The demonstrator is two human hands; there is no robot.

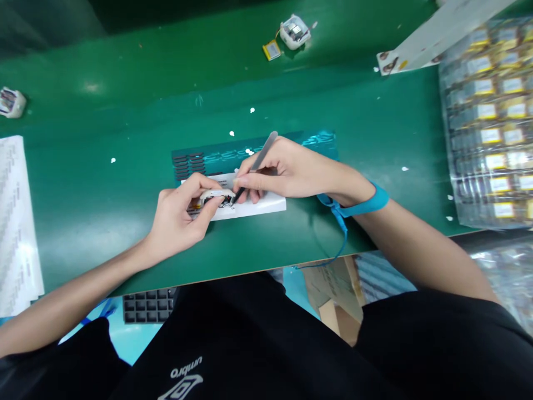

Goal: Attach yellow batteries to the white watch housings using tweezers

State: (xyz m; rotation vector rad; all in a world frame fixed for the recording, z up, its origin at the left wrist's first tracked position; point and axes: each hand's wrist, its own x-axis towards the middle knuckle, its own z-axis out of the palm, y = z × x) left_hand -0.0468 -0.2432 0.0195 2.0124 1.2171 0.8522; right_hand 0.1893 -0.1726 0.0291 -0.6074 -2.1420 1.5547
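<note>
Left to right: one stack of printed white sheets (16, 222) at my 9 o'clock, one small white part (11, 103) at 10 o'clock near the far edge of the green bench (104, 183). My left hand (179, 219) is pinched round one small white housing (216, 197), thumb and fingers closed on it, resting on one white block (258, 206) at 12 o'clock, close in. One dark teal tray (208, 158) sits just behind the block. My right hand (287, 172) grips one pair of tweezers (256, 164), tip down at the housing; whether it touches, can't tell. One blue wrist strap (370, 203) on my right wrist. One yellow cell (271, 50) plus one more white housing (295, 32) at 12 o'clock, far. Tray of many yellow cells (491, 122) at 2 o'clock, count unreadable.
</note>
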